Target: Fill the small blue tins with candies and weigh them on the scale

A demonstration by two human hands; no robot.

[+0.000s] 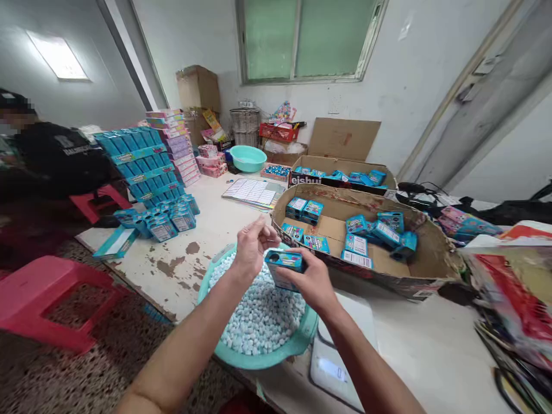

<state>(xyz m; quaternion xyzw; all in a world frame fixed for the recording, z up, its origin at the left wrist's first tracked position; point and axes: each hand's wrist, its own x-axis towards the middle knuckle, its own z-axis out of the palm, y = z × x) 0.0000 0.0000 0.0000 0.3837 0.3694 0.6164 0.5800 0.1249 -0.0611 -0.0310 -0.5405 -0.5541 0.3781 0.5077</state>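
My right hand (311,280) grips a small blue box (284,265) above a teal basin (259,357) filled with small white-blue candies (263,313). My left hand (252,244) hovers just left of the box's top, fingers pinched together; what they pinch, if anything, is too small to see. A shallow cardboard tray (425,261) just beyond holds several of the same blue boxes (379,230).
A white scale (334,368) sits at the basin's right. Stacks of blue boxes (142,167) stand far left on the table, with a second carton (340,172) and teal bowl (248,158) at the back. Another person (47,161) sits at left near red stools (47,299). Clutter fills the right edge.
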